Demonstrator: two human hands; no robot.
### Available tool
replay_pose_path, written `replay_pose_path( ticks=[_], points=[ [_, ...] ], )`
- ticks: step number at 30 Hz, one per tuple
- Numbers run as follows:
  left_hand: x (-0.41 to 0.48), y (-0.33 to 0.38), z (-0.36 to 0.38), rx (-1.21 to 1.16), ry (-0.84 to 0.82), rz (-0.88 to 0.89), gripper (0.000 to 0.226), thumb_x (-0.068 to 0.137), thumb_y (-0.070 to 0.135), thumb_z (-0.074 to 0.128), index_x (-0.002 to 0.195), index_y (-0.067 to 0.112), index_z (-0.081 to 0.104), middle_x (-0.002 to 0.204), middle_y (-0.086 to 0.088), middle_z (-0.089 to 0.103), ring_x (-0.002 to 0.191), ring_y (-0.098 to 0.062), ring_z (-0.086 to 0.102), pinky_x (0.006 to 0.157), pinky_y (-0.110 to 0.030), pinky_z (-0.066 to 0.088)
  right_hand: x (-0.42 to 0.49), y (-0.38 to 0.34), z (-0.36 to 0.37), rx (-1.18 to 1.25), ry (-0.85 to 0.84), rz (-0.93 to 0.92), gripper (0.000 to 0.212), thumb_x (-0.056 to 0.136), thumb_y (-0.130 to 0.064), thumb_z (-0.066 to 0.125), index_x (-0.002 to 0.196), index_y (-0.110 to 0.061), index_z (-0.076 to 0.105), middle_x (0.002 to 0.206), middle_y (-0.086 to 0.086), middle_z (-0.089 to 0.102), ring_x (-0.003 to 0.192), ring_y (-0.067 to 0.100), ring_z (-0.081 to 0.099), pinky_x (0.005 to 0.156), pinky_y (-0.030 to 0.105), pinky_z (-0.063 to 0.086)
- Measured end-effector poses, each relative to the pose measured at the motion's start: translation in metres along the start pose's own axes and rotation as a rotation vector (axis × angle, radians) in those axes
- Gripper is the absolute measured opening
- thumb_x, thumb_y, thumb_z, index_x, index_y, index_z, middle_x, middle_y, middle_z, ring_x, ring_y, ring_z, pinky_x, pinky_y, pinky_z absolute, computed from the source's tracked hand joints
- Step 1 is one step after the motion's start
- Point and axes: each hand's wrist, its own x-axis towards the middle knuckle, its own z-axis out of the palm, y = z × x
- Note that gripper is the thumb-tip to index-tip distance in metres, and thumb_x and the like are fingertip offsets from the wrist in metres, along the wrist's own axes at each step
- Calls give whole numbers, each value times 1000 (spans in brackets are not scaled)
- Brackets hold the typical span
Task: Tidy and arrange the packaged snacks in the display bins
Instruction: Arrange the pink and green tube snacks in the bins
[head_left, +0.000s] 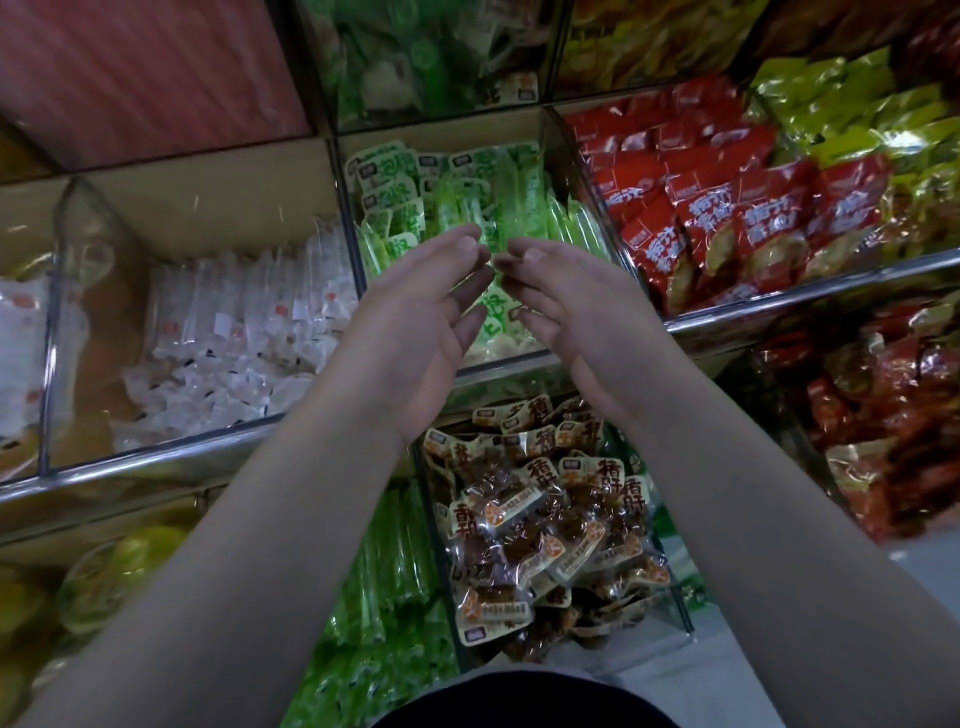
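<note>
Green packets (467, 197) fill the middle bin (447, 124) on the upper tier, at 12 o'clock from my hands. Some stand in rows at the back and others lie loose toward the front.

My left hand (415, 332) is raised over the front of this bin with the palm turned inward. Its fingers are close together and gently curved, and they hold nothing. My right hand (587, 312) mirrors it, palm inward, fingers together and lightly bent, also empty. The fingertips of the two hands come very near each other above the green packets. I cannot tell whether they touch. Neither hand rests on a packet.

White packets (244, 332) lie in the bin at 9 o'clock, heaped toward its right side. Red packets (727, 218) stand packed in the bin at 2 o'clock, with yellow-green packets (857, 119) just beyond them. A metal rail (779, 301) runs along the front edge of this tier.

On the lower tier, brown packets (540, 519) are piled loosely at 6 o'clock, between my forearms. Green tube packs (389, 571) lie just beside them at 7 o'clock.
</note>
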Motion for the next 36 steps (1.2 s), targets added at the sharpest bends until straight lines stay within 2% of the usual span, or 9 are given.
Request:
replay_pose_path(
  ticks=[14, 19, 23, 26, 29, 30, 32, 33, 36],
  points=[
    [51, -19, 22, 4, 73, -70, 48, 99, 19, 51, 145, 11, 39, 152, -9, 39, 140, -20, 37, 117, -35, 28, 49, 0, -42, -145, 92, 59, 12, 95, -33, 55, 104, -37, 62, 132, -10, 56, 124, 11, 49, 110, 39, 35],
    [79, -23, 32, 93, 70, -106, 55, 101, 22, 48, 151, 12, 28, 157, -8, 29, 145, -19, 28, 120, -36, 21, 72, 4, -41, -217, 70, 127, 46, 97, -29, 53, 142, -23, 45, 146, -4, 46, 131, 13, 43, 103, 30, 31],
    [100, -29, 37, 151, 92, -154, 56, 101, 27, 45, 152, 15, 25, 160, -3, 22, 147, -18, 20, 121, -37, 14, 85, 6, -38, -332, 76, 96, 52, 99, -27, 51, 149, -17, 37, 152, -1, 39, 135, 12, 38, 98, 24, 30],
    [110, -31, 39, 149, 75, -221, 50, 102, 32, 44, 149, 20, 32, 149, -3, 41, 134, -17, 40, 104, -33, 36, 93, 5, -36, -388, 70, 81, 52, 100, -26, 49, 149, -15, 36, 153, 2, 38, 137, 14, 37, 98, 24, 29],
    [113, -26, 40, 126, 11, -327, 40, 102, 37, 43, 136, 18, 51, 114, -16, 69, 100, -23, 69, 74, -31, 55, 102, 2, -32, -519, 57, 94, 45, 101, -24, 44, 144, -9, 41, 149, 7, 43, 136, 21, 40, 102, 28, 32],
    [113, -23, 40, 122, 15, -335, 38, 102, 36, 43, 131, 15, 54, 106, -15, 72, 92, -23, 72, 71, -31, 57, 105, 2, -30, -540, 73, 103, 37, 101, -23, 44, 135, -9, 50, 139, 8, 52, 129, 22, 46, 99, 28, 37],
    [114, -20, 38, 138, 59, -315, 34, 102, 33, 43, 123, 11, 58, 100, -13, 72, 86, -23, 72, 74, -31, 56, 109, 1, -26, -584, 106, 116, 17, 101, -23, 44, 106, -17, 59, 102, -1, 59, 101, 19, 54, 76, 21, 41],
    [113, -19, 37, 157, 77, -304, 34, 102, 31, 44, 123, 9, 58, 103, -13, 70, 90, -24, 70, 80, -33, 54, 108, 0, -23, -608, 98, 117, 19, 102, -24, 44, 108, -14, 59, 100, -2, 57, 97, 17, 53, 74, 21, 40],
    [108, -15, 36, 206, 87, -324, 31, 102, 28, 43, 116, 3, 55, 110, -18, 64, 98, -27, 63, 90, -39, 49, 106, 2, -18, -685, 55, 135, 52, 104, -29, 43, 148, -4, 32, 150, 9, 40, 137, 24, 39, 106, 31, 34]
  ],
)
